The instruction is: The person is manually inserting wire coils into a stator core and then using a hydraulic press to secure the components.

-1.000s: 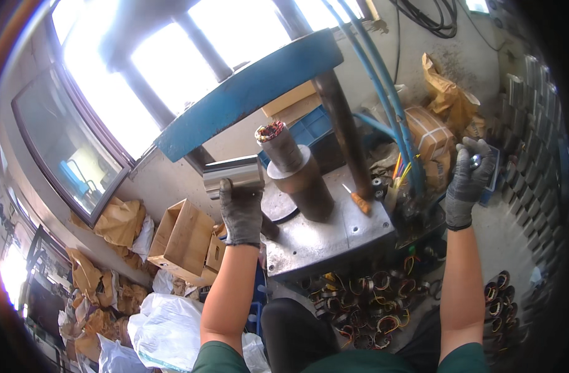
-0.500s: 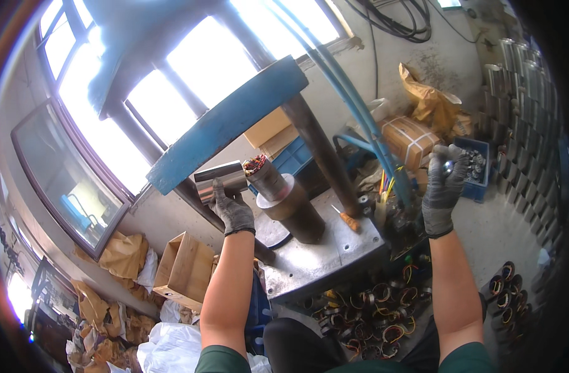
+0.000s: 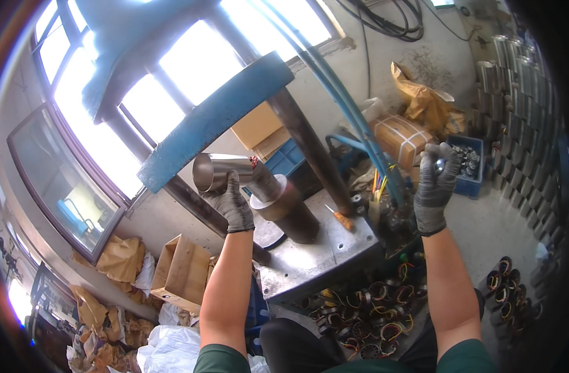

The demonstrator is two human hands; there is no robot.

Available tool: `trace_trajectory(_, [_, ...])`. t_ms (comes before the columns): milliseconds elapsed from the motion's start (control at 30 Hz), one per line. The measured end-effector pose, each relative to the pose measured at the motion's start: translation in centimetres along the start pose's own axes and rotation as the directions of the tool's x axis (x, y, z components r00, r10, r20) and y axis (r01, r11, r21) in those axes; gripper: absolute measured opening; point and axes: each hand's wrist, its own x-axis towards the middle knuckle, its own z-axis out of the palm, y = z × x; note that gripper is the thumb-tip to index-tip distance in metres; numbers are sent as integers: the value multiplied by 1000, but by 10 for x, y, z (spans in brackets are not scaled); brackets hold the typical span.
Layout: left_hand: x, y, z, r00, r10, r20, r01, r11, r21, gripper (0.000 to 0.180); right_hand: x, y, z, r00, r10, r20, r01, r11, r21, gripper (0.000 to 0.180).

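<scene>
My left hand [image 3: 235, 210], in a grey work glove, grips a shiny open-ended metal tube [image 3: 221, 171] from below. The tube is tilted, its open end facing left, and its right end overlaps a grey cylindrical core [image 3: 263, 186] with coloured wires at its top. That core sits on a pale collar [image 3: 278, 194] over a thick dark post [image 3: 299, 225] on the press's metal plate. My right hand [image 3: 433, 194], also gloved, is raised at the right with its fingers curled closed. A small shiny metal piece [image 3: 440, 165] shows between them; its kind is unclear.
A blue press beam [image 3: 216, 118] on dark columns arches over the plate [image 3: 322, 255], where an orange-handled screwdriver [image 3: 342, 219] lies. Wired ring-shaped windings [image 3: 365, 311] cover the floor below. Right stand a blue bin [image 3: 469, 183] of metal parts and stacked metal tubes [image 3: 520, 118].
My left hand has turned the tube so its open end now shows, covering most of the core's wires. My right hand stays raised and closed. The whole view has shifted slightly.
</scene>
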Motion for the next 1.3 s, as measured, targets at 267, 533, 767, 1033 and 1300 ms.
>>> trace_trajectory(267, [32, -30, 5, 957, -180, -227, 174, 984, -49, 71, 0, 4, 0, 999, -41, -17, 41, 999, 6, 25])
trace_trajectory(533, [72, -48, 17, 976, -218, -7, 218, 970, 108, 75, 23, -25, -14, 992, -59, 110, 79, 978, -194, 10])
trace_trajectory(767, [80, -49, 18, 945, -317, 74, 304, 941, 148, 80, 46, -75, -24, 955, 120, 272, -12, 930, -368, 21])
trace_trajectory(1033, [66, -55, 15, 966, -230, 117, 220, 971, 90, 82, 49, -86, -33, 891, 107, 441, 119, 883, -453, 18])
trace_trajectory(1300, [38, -85, -3, 943, -326, 75, 326, 945, 3, 89, 52, -97, -40, 756, 8, 655, 407, 778, -479, 15])
